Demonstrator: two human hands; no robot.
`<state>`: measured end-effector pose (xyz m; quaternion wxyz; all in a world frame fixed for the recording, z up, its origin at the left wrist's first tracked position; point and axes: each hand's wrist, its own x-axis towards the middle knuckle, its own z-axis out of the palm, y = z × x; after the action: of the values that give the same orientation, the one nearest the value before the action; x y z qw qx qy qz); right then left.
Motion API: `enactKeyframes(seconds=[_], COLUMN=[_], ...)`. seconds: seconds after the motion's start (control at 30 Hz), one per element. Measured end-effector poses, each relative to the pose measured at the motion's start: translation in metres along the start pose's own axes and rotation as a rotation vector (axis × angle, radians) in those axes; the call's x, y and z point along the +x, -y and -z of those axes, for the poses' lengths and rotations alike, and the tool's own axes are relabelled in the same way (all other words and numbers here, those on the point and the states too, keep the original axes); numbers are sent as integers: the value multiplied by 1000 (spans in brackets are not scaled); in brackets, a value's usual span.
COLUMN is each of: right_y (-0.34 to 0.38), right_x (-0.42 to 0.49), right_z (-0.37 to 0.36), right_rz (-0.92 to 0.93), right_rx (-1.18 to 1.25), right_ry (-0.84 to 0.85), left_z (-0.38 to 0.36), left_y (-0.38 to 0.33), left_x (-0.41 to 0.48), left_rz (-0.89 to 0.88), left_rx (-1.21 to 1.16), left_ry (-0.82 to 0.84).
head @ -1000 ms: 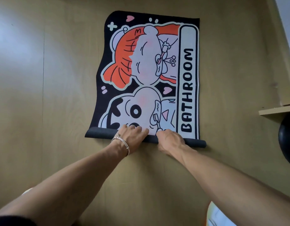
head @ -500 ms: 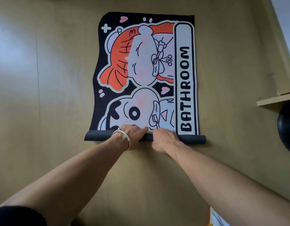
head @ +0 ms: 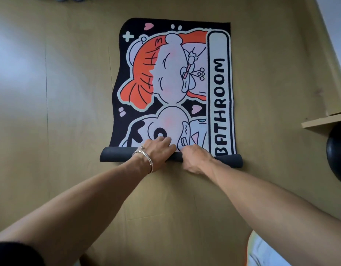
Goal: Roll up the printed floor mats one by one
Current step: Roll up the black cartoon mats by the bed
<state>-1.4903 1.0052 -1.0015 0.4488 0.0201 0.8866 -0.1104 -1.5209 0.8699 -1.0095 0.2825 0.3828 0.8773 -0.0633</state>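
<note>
A printed floor mat (head: 171, 83) is laid flat on the wooden floor (head: 60, 112), directly ahead of the hands, with its near edge already wound into a dark roll (head: 116, 155) that lies crosswise — left to right — in front of the person. The unrolled stretch, lettered BATHROOM along its right side, runs straight away from the roll toward the far end. Both hands are set on the middle of the roll, just beside each other, so that its two ends are left unheld. The left hand (head: 158, 150), with a bracelet (head: 144, 158) at the wrist, is laid over the roll with the fingers stretched forward and nearly straight, their tips resting on the printed face just past it; nothing is gripped by it. The right hand (head: 194, 160) is bent over the top of the roll with the fingers curled down onto it, though how far they wrap round cannot be told. Neither hand is clearly nearer. The coming move is judged to be a push away from the body, square to the roll's long axis. With the hands bunched at the centre, the ends may lag and the roll may be wound unevenly — a wider spacing would probably be called for. Most of the mat is left to be rolled.
</note>
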Motion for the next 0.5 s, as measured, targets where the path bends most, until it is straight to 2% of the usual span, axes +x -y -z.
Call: enactKeyframes(seconds=[0.07,0.13,0.23,0.3,0.4,0.5], right_y=[0,1,0,0,0,3], right_x=[1,-2,-6,-4,1,-1], right_z=[3,0,-9,-9,-1,4], right_rz=[15,16,56,26,-59,-53], right_rx=[2,-19,-93,-87,-52,-58], right_ry=[-1,-45,-130,-99,-22,-40], left_z=[0,3,7,6,0,-1], left_y=[-2,-6,-9,-8,-7,-7], left_x=[1,4,9,8,1,-3], left_rz=[56,87,61,32,59,87], left_rx=[10,8,37,49,-15,-33], left_ry=[17,118,204,165,23,58])
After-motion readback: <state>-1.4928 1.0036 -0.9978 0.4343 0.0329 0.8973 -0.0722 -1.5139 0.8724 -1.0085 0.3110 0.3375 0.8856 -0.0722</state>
